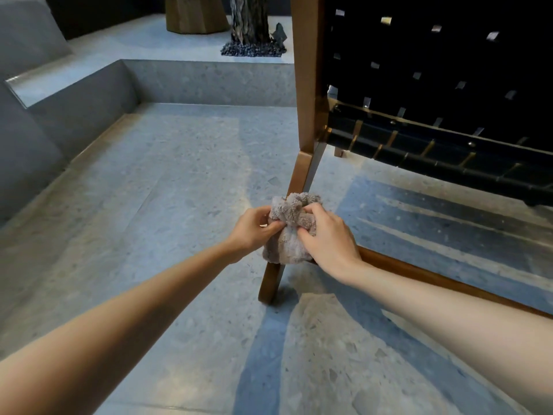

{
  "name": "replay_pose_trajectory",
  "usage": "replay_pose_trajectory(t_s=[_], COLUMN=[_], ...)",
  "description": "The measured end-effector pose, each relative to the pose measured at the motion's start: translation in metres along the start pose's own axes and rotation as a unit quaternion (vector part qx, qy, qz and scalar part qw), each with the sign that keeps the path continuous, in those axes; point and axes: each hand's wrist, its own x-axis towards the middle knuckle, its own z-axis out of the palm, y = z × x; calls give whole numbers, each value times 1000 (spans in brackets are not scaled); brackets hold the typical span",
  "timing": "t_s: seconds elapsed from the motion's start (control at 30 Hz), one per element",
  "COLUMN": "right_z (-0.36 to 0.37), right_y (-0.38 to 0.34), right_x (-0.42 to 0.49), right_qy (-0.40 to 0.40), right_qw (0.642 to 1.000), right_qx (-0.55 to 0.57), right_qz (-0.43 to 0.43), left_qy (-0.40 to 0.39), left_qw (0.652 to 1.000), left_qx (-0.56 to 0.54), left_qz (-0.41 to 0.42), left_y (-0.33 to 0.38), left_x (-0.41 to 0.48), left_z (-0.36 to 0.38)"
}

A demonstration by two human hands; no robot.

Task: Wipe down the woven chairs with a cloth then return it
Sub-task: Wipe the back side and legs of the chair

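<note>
- Where the wooden leg (270, 283) of the woven chair (308, 85) meets its low rail (434, 274), you hold a bunched grey cloth (284, 244) in both hands.
- Your left hand (254, 229) pinches the cloth's left side. The thumb and fingers are curled in on a fold of the fluffy fabric.
- Your right hand (326, 235) grips the cloth from the right and above. Its fingers (311, 208) are bent and dug into the pile, so neither hand is slack.
- The cloth sits in front of the leg and hides the joint with the rail. You cannot tell from here whether it presses on the wood or only hangs before it.
- The leg shows again below the cloth and runs down to the floor (179, 175), which is grey speckled stone.
- The chair stands to your right. Black straps (434, 70) are woven across its back and wrapped round the frame along the lower edge.
- A stone step (209, 79) rises beyond the chair.
- On the upper level a tree trunk (248, 22) stands in a bed of dark pebbles (253, 50), with a wooden block (194, 13) just to its left.
</note>
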Motion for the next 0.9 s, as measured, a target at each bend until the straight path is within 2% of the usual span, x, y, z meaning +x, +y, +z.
replay_pose_trajectory(t_s=[0.13,0.3,0.4,0.7,0.8,0.9], right_z=[6,29,38,84,97,108], right_y=[0,0,-3,3,4,2], right_x=[-7,-13,-11,-43,-58,-70], right_qy=[-22,19,38,65,54,3], right_qw=[1000,995,994,989,988,989], right_qx=[-9,44,51,91,96,76], right_qz=[-1,91,86,97,110,124], left_qy=[-5,-14,-10,-69,-89,-81], left_qw=[999,997,997,992,988,987], left_qx=[-26,12,14,-11,13,26], left_qz=[-25,-71,-72,-103,-126,-135], left_y=[0,-18,-27,-49,-60,-72], left_x=[-9,-15,-13,-29,-39,-48], left_z=[0,15,17,14,18,24])
